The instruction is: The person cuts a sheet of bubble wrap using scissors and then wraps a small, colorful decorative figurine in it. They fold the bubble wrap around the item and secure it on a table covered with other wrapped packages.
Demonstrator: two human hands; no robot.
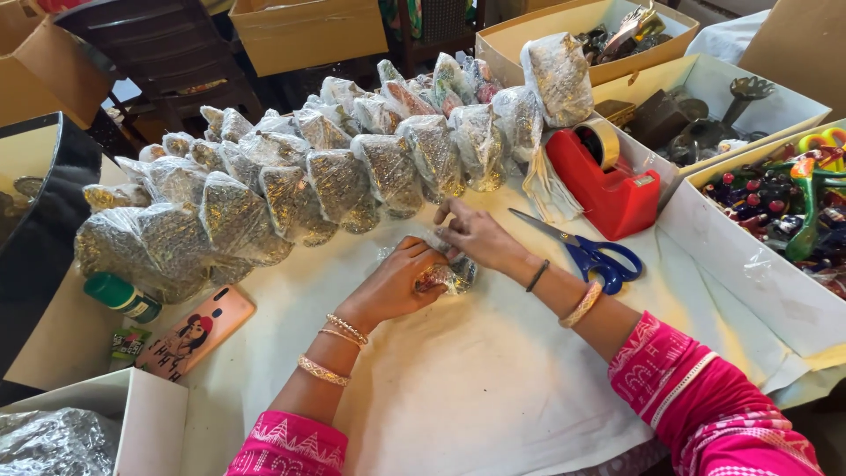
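Observation:
My left hand point(401, 282) presses down on a small glittery item wrapped in clear plastic point(445, 275) on the white table cover point(476, 388). Its fingers curl over the wrap. From the other side, my right hand point(474, 234) pinches the plastic at the item's top edge. Both wrists wear bangles, and the sleeves are pink. Just beyond the hands lies a long curved row of wrapped gold-patterned pieces point(308, 181).
Blue-handled scissors point(592, 254) and a red tape dispenser point(606, 181) lie to the right. White boxes point(749, 264) of colourful items stand at far right. A phone point(196, 333) and a green-capped bottle point(122, 296) sit at left, and a white box point(132, 414) at bottom left.

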